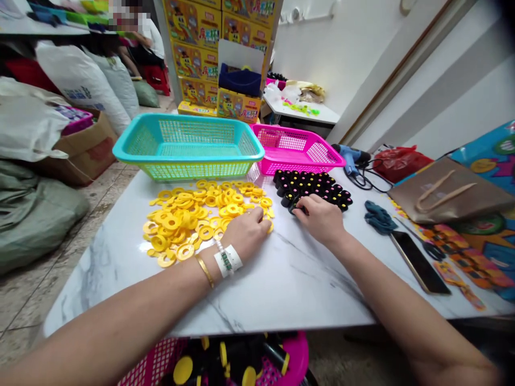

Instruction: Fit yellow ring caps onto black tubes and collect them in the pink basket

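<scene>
Two bare hands work over a white marbled desk (281,289). The left hand (247,233) bends over the right edge of a loose heap of yellow rings (181,217); its fingers are curled, and whether they grasp a ring cannot be told. The right hand (322,220) pinches a black piece (295,208) between thumb and fingers, at the near edge of a tight cluster of black pieces (322,187) with pink or yellow dots on top. Behind the rings sits a blue basket (189,153) with green beneath it; a pink basket (298,153) stands beside it, behind the cluster. To the right lie a dark cloth (379,217), a phone (420,262), scissors (432,250) and a brown bag (454,190). Yellow boxes (195,59) are stacked beyond the desk.
</scene>
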Motion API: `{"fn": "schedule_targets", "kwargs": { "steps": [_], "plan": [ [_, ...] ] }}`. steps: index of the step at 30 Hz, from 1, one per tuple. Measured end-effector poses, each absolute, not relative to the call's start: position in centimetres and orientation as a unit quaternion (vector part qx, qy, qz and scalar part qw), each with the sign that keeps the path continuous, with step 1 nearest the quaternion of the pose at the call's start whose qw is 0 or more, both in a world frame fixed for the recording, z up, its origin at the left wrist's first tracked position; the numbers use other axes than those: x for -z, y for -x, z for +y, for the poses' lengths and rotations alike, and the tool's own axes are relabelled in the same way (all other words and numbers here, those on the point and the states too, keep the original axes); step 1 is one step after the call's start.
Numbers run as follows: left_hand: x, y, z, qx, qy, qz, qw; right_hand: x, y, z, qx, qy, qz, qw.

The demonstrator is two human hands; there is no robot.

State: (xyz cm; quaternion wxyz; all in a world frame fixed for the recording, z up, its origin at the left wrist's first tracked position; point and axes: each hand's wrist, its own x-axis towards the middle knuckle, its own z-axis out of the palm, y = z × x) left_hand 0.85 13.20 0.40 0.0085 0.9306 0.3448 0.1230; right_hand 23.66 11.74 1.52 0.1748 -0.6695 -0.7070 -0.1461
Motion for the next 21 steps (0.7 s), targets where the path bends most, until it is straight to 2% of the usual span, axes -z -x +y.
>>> {"fn": "schedule_targets", "kwargs": {
  "steps": [5, 10, 15, 18, 21],
  "plan": [
    [-0.5, -0.9, 13.0, -0.127, -0.937, 0.324, -0.003, -1.9, -23.4, 11.5, 0.100, 0.671, -0.716, 0.163],
    [-0.7, -0.9, 12.6, -0.148, -0.945, 0.292, 0.003, -3.6, -22.2, 7.3, 0.007, 0.598, -0.782, 0.174],
    [-0.4, -1.0, 12.3, -0.314, -0.896, 0.300, 0.094, -3.3, -20.6, 4.0, -0.036, 0.571, -0.803, 0.170],
    [-0.7, -1.2, 11.9, -0.412, -0.837, 0.306, 0.189, -3.3, -20.4, 3.5, -0.054, 0.573, -0.790, 0.212],
    [-1.4, -1.3, 11.3, -0.466, -0.792, 0.313, 0.240, -4.1, -20.5, 3.2, -0.107, 0.610, -0.718, 0.318]
  ]
}}
